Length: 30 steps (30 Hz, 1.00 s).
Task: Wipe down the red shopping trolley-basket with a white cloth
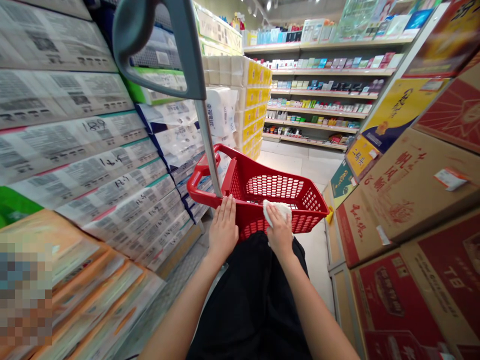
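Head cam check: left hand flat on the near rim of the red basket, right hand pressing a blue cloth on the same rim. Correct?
One thing is off: the cloth is white, not blue. The head view shows the right hand pressing it against the near rim of the red basket, with the left hand flat on that rim beside the metal handle pole.

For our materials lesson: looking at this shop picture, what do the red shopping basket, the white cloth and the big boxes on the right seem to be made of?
Red shopping basket: moulded plastic, glossy, with perforated walls. White cloth under the right hand: soft fabric or paper wipe, matte and crumpled; the look leaves it open. Boxes: brown corrugated cardboard, matte, printed red.
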### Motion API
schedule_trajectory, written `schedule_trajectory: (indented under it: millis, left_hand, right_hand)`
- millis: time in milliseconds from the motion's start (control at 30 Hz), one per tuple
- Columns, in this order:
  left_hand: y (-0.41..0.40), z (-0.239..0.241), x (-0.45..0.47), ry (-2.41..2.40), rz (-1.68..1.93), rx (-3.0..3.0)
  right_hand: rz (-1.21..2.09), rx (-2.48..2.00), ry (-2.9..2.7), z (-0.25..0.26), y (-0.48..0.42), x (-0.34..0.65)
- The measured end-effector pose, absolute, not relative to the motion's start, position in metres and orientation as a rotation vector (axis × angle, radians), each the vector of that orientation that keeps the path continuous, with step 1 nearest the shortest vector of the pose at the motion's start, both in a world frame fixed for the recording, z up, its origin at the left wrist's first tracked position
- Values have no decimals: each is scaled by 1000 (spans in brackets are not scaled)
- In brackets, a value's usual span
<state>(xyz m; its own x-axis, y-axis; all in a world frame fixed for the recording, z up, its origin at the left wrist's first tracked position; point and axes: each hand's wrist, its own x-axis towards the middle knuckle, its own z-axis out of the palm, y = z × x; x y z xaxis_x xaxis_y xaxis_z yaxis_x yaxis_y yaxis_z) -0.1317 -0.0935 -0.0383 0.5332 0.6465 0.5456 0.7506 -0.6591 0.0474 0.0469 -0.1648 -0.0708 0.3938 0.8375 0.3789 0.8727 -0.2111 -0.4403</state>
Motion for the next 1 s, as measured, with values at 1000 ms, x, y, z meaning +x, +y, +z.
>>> schedule_trajectory:
  millis: [1000]
  left_hand:
    - [-93,-40,-131,-1196,-850,-2602]
  right_hand:
    - [2,-2139,-1238,-74,-169,64]
